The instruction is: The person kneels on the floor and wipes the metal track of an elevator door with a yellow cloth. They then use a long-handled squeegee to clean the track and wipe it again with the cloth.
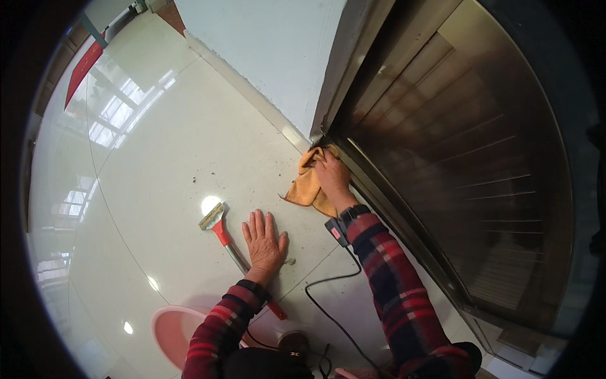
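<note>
My right hand (333,176) grips a bunched orange cloth (304,188) at the floor corner where the white wall meets the metal door frame. Part of the cloth spreads loose on the tiles to the left of the hand. My left hand (264,244) lies flat on the pale tiled floor, palm down with its fingers apart, holding nothing. Just left of it is a floor scraper (220,230) with a wide blade and a red and metal handle; the handle passes beneath my left forearm. A small dark device (337,232) on a black cable is by my right wrist.
A pink plastic basin (173,331) stands at lower left, partly behind my left sleeve. The black cable (326,312) runs over the floor between my arms. A dark glossy metal door (450,166) fills the right side. Small debris (289,261) lies on the tiles. A red mat (84,71) is at upper left.
</note>
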Demonstrator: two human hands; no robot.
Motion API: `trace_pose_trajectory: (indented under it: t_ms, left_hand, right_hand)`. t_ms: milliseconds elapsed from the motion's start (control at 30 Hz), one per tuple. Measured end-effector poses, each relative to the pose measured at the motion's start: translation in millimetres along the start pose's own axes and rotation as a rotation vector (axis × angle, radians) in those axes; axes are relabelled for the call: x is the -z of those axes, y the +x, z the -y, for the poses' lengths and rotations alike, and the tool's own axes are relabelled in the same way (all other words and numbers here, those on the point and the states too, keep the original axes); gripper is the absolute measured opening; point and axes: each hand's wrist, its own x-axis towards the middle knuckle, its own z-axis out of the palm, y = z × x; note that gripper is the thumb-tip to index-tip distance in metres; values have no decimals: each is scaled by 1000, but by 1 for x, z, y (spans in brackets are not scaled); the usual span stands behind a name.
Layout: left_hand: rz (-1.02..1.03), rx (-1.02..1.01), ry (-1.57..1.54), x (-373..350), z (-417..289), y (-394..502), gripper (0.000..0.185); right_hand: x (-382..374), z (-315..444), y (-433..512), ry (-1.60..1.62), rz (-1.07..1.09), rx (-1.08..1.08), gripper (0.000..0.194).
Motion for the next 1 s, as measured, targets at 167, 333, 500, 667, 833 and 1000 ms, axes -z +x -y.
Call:
trace_pose_trajectory:
  t_ms: [167,333,500,667,833,1000]
  left_hand:
    - [25,13,-13,2,-2,1,65]
    - [70,43,9,0,0,3,67]
    - [23,9,-16,-3,3,1,66]
    - [15,10,10,0,0,2,67]
    - [93,67,-18,0,-1,4,69]
    - [4,7,1,-1,1,2,68]
  right_hand:
    - [-21,10,4,-91,125,-148,28]
    - [-14,13,-26,188,451,101,34]
    - [-8,2,-16,233,47,-91,32]
    - [-25,4,4,-40,94,-150,29]
    - [-35,27,-25,-29,445,-19,30]
    - [-21,19,-33,225,82,-17,33]
